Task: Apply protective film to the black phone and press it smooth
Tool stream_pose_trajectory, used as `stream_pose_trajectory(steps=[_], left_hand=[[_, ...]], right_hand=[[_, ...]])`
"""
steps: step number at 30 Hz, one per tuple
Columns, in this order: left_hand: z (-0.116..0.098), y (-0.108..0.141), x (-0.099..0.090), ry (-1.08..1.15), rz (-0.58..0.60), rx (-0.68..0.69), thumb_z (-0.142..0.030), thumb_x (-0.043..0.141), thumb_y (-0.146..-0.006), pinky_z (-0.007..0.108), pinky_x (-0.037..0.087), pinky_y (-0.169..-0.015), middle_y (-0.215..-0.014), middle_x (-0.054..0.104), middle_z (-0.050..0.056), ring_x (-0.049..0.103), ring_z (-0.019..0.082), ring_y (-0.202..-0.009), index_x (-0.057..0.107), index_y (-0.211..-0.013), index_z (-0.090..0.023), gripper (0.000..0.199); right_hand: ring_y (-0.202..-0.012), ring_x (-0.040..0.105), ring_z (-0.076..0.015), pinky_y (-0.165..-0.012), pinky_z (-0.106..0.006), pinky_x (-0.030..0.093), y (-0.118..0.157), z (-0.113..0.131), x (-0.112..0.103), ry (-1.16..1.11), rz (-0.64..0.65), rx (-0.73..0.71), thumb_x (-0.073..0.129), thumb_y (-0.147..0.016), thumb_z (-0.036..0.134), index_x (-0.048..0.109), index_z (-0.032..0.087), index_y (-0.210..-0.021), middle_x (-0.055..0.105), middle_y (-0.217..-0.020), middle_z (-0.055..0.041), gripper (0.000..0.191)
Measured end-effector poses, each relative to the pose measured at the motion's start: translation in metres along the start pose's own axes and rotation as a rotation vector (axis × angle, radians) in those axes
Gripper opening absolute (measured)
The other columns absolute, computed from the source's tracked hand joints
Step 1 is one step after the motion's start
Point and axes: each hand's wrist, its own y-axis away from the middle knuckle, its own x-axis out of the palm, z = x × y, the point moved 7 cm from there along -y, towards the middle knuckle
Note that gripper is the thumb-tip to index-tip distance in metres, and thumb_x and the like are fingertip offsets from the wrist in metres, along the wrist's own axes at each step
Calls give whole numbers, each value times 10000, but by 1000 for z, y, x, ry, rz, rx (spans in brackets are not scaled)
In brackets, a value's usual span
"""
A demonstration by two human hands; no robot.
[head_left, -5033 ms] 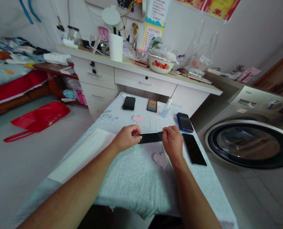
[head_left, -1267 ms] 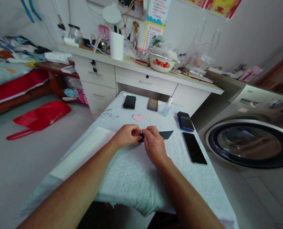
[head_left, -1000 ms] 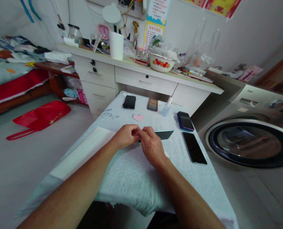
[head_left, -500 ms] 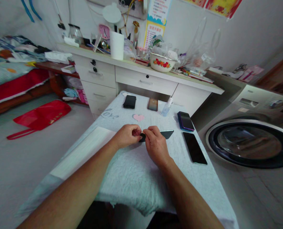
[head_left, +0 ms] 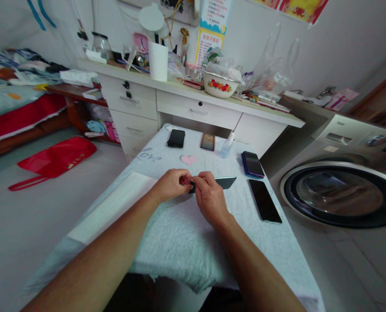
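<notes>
The thin device (head_left: 225, 183) is located on the near side of the heart (head_left: 188, 160) printed on the cloth (head_left: 176, 242), and is extended toward the right of that heart with its long upper edge exposed. The left end of the device is grasped between the thumb and fingers of the left hand (head_left: 171, 186). The right hand (head_left: 211, 199) is placed across the middle of the device, with its thumb and forefinger brought together close to the left fingertips; whether the edge or some small item is pinched there cannot be told, as the contact is hidden. The work in hand is judged to be fine fingertip work at the left end. For any move at that end, a firm left grasp and light right finger pressure are called for, since the right end is without visible hand support and tipping could result. Beyond the heart, the black phone (head_left: 176, 138) is laid to the left, and the brown item (head_left: 208, 141) and the bottle (head_left: 225, 148) to the right. The purple phone (head_left: 253, 164) is positioned well to the right of the heart, and the large phone (head_left: 264, 200) to the right and nearer
</notes>
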Motion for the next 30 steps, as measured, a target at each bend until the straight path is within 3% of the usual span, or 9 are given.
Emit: stream_pose_trajectory(steps=[8, 23, 30], left_hand=[[-1, -1, 0, 23, 2, -4, -228, 599, -646, 218, 376, -548, -583, 525, -46, 478, 97, -563, 574, -643, -158, 75], [5, 0, 2, 20, 2, -9, -228, 611, -666, 212, 397, -562, -591, 527, -51, 501, 97, -570, 543, -676, -166, 92], [6, 0, 3, -4, 3, 5, -225, 611, -672, 215, 405, -574, -604, 532, -47, 509, 100, -581, 552, -687, -165, 86]], right_hand=[[-846, 602, -165, -804, -265, 498, 0, -3, -4, 7, 14, 17, 422, -932, 148, 655, 202, -1040, 583, -1002, -70, 263], [-851, 594, -164, -795, -258, 486, 2, -29, -20, 62, -75, 90, 454, -871, 118, 677, 195, -977, 581, -971, -63, 259], [-835, 598, -163, -787, -258, 479, 0, -32, -26, 73, -29, 108, 467, -870, 112, 681, 189, -954, 584, -961, -59, 243]])
